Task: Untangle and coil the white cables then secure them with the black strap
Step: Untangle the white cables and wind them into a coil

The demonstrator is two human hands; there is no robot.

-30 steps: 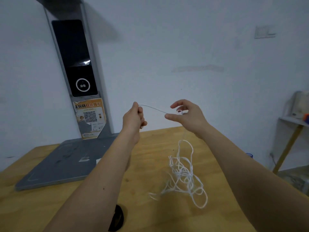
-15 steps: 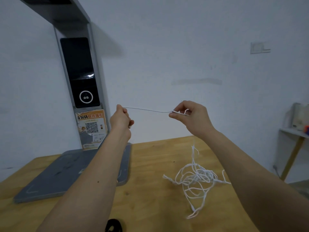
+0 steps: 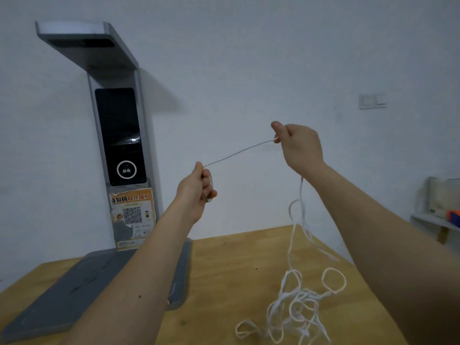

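Raised higher, both hands (image 3: 300,145) stretch cable (image 3: 239,153) beside kiosk (image 3: 119,135).

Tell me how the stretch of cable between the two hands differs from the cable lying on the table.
The stretch between the hands is one straight, taut line held in the air; the cable on the table is a loose heap of tangled loops. The stretch slopes up from the left hand to the right hand. Both are thin and white.
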